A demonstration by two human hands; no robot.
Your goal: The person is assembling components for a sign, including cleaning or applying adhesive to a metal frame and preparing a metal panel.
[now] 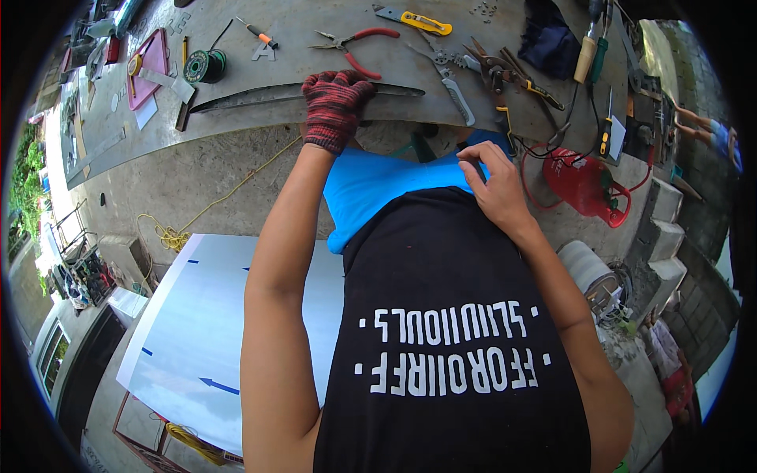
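Note:
My left hand (337, 102), in a red and black knit glove, is closed over a long, narrow metal strip (256, 96) at the near edge of the metal-topped table (260, 67). The strip sticks out on both sides of the glove; the part under the fingers is hidden. Just beyond that hand lie pliers with red handles (371, 33). My bare right hand (497, 181) is at my waist by the blue shorts (418, 169), its fingers loosely bent, thumb apart, and nothing visible in it.
Left on the table are a green wire spool (204, 67) and a pink triangle (150, 67). A yellow utility knife (426, 24), snips (493, 67) and screwdrivers lie right. A red container (579, 185) stands below the table; yellow cord (213, 206) crosses the floor.

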